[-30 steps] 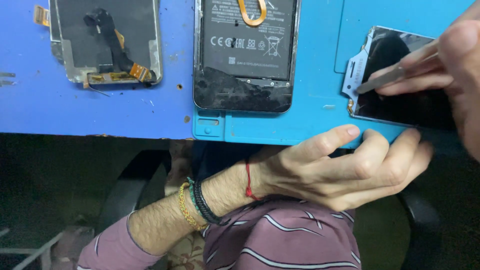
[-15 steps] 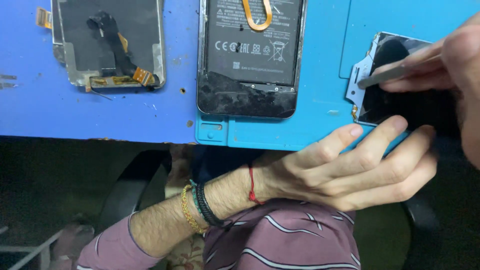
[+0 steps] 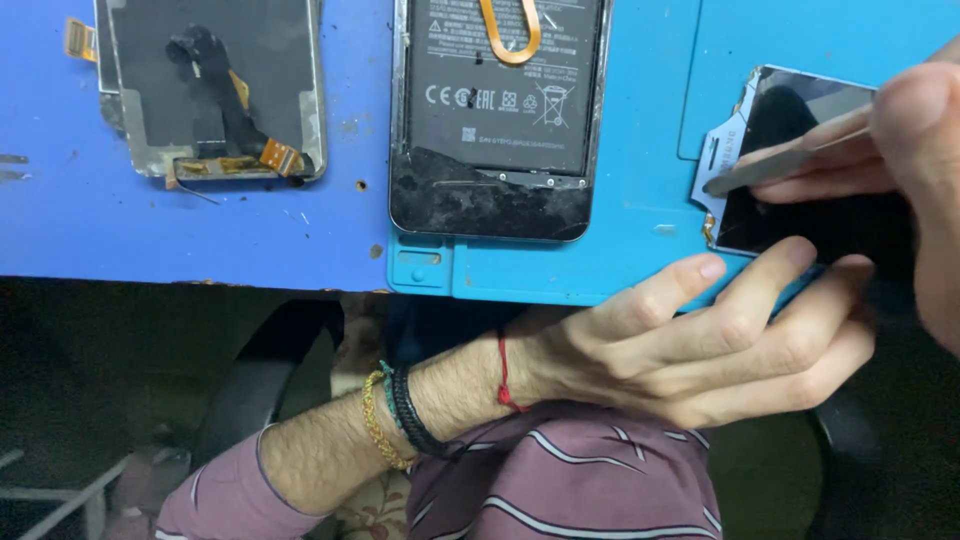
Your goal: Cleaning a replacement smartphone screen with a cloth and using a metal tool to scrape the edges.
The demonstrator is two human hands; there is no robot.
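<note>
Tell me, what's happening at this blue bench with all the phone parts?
A person is working on a dark phone screen panel at the bench's right edge. The left hand steadies its lower edge, while the right hand presses a thin metal tool against its left side. An opened black phone with exposed battery and a stripped grey screen frame lie untouched nearby.

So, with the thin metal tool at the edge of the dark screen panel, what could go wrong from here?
1. The thin metal tool, held by the right hand, rests on the dark glass screen panel; a slip might scratch or crack it.
2. The panel overhangs the light blue work mat edge, steadied only by the left hand; it could tip off.
3. The tool tip sits near the white flex strip, which may tear.
</note>
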